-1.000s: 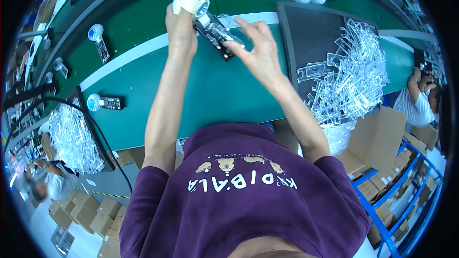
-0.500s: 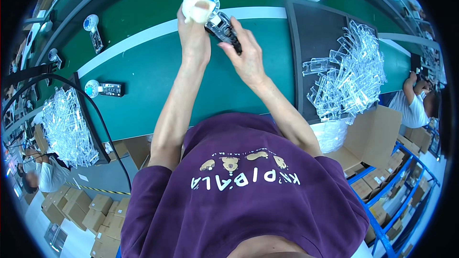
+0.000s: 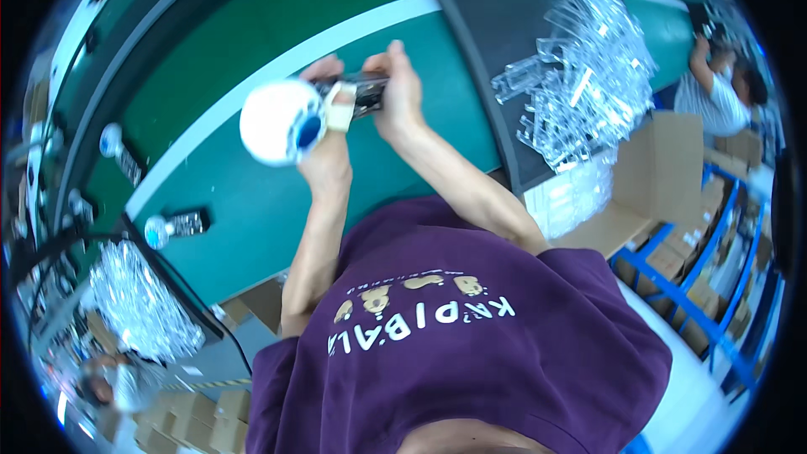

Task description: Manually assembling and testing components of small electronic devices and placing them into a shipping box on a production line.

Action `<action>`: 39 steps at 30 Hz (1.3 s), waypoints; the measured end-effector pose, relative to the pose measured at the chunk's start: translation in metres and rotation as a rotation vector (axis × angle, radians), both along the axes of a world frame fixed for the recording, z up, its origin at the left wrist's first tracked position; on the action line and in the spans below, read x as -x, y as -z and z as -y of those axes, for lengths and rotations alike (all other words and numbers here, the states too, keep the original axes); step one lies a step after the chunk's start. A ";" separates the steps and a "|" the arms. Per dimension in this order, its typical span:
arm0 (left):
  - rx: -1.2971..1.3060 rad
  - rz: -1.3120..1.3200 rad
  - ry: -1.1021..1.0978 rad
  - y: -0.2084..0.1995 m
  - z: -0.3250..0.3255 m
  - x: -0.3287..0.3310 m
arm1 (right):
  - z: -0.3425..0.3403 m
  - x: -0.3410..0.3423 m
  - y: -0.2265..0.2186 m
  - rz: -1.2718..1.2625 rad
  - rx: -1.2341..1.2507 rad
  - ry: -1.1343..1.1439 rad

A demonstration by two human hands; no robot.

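A device with a white ball-shaped head (image 3: 273, 122), a round blue eye-like piece and a black rectangular body (image 3: 370, 94) is held between my two hands, over the green worktop. My left hand (image 3: 330, 155) is closed around its middle, below the head, and is partly covered by the device. My right hand (image 3: 399, 92) grips the free end of the black body, thumb and fingers on either side. The device lies roughly level, its head toward the left. A cream-coloured piece (image 3: 340, 109) shows at the neck; motion blur softens its details.
Similar white-and-black devices lie on the left: one on the worktop (image 3: 187, 224), another on the green belt (image 3: 120, 151). Clear plastic parts (image 3: 580, 76) heap in a black tray (image 3: 471, 42) at right; more (image 3: 143, 298) pile at left. An open carton (image 3: 672, 160) and a co-worker (image 3: 714, 88) are at far right.
The device has turned from head-up to lying level with its head leftward, and has come lower and left with both hands. The whole view has rotated and shifted.
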State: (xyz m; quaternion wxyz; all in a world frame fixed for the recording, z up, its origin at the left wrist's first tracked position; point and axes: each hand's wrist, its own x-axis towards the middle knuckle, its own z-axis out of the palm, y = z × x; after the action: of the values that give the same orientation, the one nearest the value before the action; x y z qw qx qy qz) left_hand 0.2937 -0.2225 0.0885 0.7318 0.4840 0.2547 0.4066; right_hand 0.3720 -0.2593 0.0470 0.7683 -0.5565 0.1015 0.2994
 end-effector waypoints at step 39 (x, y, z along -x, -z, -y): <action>-1.384 -0.827 -0.174 0.031 -0.136 -0.072 | 0.127 -0.181 -0.027 0.624 0.287 -0.748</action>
State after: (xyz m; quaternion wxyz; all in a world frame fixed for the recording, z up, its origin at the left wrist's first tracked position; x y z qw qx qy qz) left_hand 0.3659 -0.0863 0.0576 0.0792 0.9166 0.2321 0.3158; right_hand 0.5534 -0.3868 0.0743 0.5181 -0.7177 -0.2990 0.3566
